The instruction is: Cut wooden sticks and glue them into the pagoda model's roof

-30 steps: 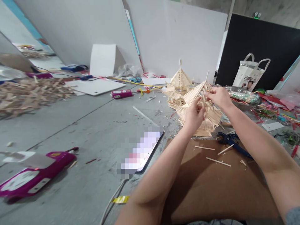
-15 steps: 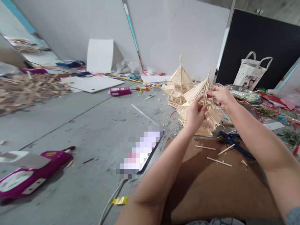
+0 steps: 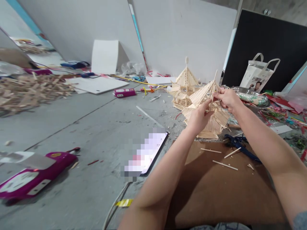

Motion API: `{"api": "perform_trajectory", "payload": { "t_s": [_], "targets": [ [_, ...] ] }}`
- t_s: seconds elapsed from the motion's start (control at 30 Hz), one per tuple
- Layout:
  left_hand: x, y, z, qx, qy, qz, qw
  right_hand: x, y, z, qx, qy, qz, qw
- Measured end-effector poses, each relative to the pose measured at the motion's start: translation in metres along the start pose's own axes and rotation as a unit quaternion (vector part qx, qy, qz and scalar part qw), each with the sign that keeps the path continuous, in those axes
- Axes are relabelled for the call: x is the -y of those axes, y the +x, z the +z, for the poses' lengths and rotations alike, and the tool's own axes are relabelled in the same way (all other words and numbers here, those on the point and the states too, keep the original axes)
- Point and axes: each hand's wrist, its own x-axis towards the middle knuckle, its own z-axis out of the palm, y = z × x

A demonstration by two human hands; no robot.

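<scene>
A pavilion model (image 3: pixel 203 93) built of thin pale wooden sticks stands in front of me, its pointed roof partly covered by my hands. My left hand (image 3: pixel 199 117) is closed at the near side of the roof, its fingertips gripping the roof's edge. From the right, my right hand (image 3: pixel 228 99) pinches a thin stick against the roof's open side; the fingertips hide part of it. Just behind stands a second stick pavilion (image 3: pixel 185 80) with a finished-looking roof and a tall tip. Neither hand touches that one.
A brown board (image 3: pixel 216 191) carries loose sticks (image 3: pixel 224 165) and a dark blue cutter (image 3: pixel 242 148). Left of my arm lies a lit phone (image 3: pixel 150 153) with a cable. A magenta power strip (image 3: pixel 40 175), a stick pile (image 3: pixel 33 92) and a white bag (image 3: pixel 257 75) stand around.
My left hand has shifted slightly, its fingers stretching more along the roof's edge. My right hand keeps its pinch at nearly the same place. The view has turned slightly left.
</scene>
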Motion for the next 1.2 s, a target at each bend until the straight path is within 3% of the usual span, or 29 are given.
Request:
{"api": "perform_trajectory", "payload": {
  "t_s": [0.37,1.2],
  "targets": [
    [-0.005,0.000,0.002,-0.002,0.088,-0.010,0.996,-0.006,0.005,-0.002,0.009,-0.027,-0.009,1.000],
    [-0.003,-0.006,0.013,-0.034,0.081,-0.004,0.996,-0.002,0.001,-0.002,0.010,-0.023,0.008,1.000]
  ]
}}
